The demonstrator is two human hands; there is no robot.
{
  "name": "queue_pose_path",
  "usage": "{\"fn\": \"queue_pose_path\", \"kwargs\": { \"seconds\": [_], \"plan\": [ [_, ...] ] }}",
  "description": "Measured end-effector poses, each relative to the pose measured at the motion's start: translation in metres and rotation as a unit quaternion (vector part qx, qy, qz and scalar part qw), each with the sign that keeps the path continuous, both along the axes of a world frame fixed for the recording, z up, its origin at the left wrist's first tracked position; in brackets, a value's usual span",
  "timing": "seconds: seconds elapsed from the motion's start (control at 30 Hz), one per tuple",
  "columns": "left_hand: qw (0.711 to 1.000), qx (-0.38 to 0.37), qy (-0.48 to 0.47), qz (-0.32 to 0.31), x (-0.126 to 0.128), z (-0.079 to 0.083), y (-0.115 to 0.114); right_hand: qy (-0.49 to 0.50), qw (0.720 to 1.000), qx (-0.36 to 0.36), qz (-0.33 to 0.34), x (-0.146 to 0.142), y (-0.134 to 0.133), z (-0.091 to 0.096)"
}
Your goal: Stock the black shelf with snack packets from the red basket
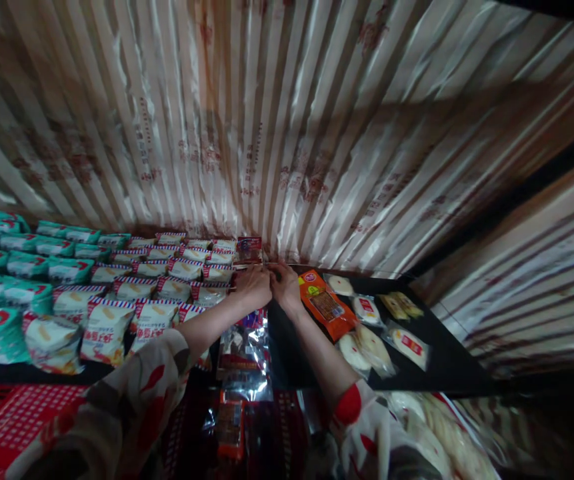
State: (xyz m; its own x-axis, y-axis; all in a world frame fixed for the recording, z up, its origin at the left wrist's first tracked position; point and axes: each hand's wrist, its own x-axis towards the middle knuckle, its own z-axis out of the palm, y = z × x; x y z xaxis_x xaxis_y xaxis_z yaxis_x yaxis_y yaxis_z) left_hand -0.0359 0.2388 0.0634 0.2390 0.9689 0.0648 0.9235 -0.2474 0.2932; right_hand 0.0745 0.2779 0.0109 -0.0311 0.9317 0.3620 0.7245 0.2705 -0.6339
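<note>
In the head view, the left hand and right hand meet at the back of a black shelf, their fingers bent and close together; whether either hand pinches anything I cannot tell, since the fingertips are hidden. The dark packets lie in a glossy row under and in front of the left hand, running from the near edge of the shelf to a dark box at the back, near the curtain. Good handling here probably calls for light fingertips on packet edges, as the shiny wrapping looks slippery and could slide. The left forearm passes over the white bags, so a raised elbow should spare the nearest ones a knock; the teal bags stand farther left. The right wrist is just beside the orange pack, where a sideways sweep could shift it, with pale packs beyond. Below the shelf, a red basket sits near the left sleeve, which could catch its rim.
</note>
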Motion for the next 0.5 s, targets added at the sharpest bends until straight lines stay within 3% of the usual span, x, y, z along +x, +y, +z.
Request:
{"fn": "queue_pose_path", "kwargs": {
  "seconds": [0.13, 0.27, 0.4, 0.5],
  "plan": [
    [0.996, -0.005, -0.082, -0.015, 0.011, 0.002, -0.051, 0.095, 0.995, 0.013, -0.014, 0.010, -0.060, 0.003],
    [0.982, -0.003, -0.187, -0.034, 0.016, -0.013, -0.122, 0.183, 0.983, 0.026, -0.015, 0.014, -0.144, 0.000],
    [0.955, -0.045, -0.286, -0.070, 0.010, -0.043, -0.204, 0.255, 0.966, -0.018, -0.018, 0.012, -0.235, -0.022],
    [0.941, -0.118, -0.311, -0.063, 0.001, -0.083, -0.262, 0.254, 0.962, -0.096, -0.015, 0.011, -0.286, -0.055]
  ]
}}
